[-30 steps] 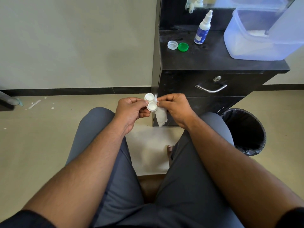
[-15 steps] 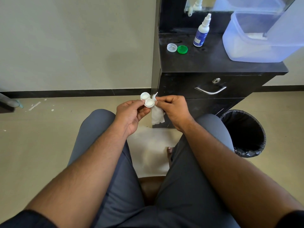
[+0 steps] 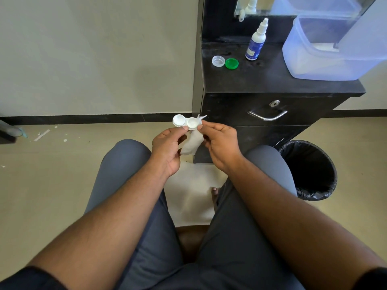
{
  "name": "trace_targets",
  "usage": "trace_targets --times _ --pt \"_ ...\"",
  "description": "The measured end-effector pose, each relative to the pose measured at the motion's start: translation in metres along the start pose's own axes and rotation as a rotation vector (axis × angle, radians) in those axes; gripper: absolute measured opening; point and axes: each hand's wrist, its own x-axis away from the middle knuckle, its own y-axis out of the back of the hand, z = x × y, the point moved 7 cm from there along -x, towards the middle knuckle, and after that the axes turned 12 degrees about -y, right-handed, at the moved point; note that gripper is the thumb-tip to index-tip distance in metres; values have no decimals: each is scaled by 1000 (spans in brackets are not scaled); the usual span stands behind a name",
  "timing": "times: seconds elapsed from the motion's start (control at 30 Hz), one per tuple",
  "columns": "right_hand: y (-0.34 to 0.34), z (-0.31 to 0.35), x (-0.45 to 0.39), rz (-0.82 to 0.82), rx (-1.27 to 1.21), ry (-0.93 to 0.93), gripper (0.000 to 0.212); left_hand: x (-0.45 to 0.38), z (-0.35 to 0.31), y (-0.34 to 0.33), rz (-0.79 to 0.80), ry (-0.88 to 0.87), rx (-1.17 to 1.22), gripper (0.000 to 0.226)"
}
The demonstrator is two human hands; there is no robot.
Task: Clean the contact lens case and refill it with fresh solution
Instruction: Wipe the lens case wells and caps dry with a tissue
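The left hand pinched the white plastic double-well contact lens case by its lower edge, thumb and fingertips clamped just under the middle of it, both open wells facing up above the fingers. The right hand pinched a crumpled white tissue against the right well, fingertips closed on it, a twisted tip poking up past them and the rest hanging down between the two palms. Well beyond the fingers, on the black cabinet top, lay a clear round cap touching a green round cap, with a small white dropper bottle with a blue label standing near them
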Motion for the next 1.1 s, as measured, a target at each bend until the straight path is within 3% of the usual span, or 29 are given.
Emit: trace_targets --times 0.13,0.37,0.47,0.53,0.63,0.8,0.93,1.1 --pt "-3 -8 3 14 -152 -87 15 2 -2 -1 -41 -86 -40 7" --pt "-10 -20 8 44 -76 -200 13 5 -4 4 -152 -133 -140 8" --pt "-8 -13 6 72 -150 -236 10 1 -15 11 -202 -204 -180 16" --pt "3 -2 3 6 -245 -195 9 -2 -24 12 -142 -253 -273 18" --pt "22 15 1 -87 -277 -126 11 -5 -31 7 80 -286 -461 12" --pt "28 26 2 -116 51 -2 9 2 -34 -3 381 -244 -626 15" --pt "16 22 2 -53 344 45 8 6 -33 -6 450 -238 -662 16" --pt "11 20 2 -14 412 36 7 5 -39 -4 371 -319 -648 10"
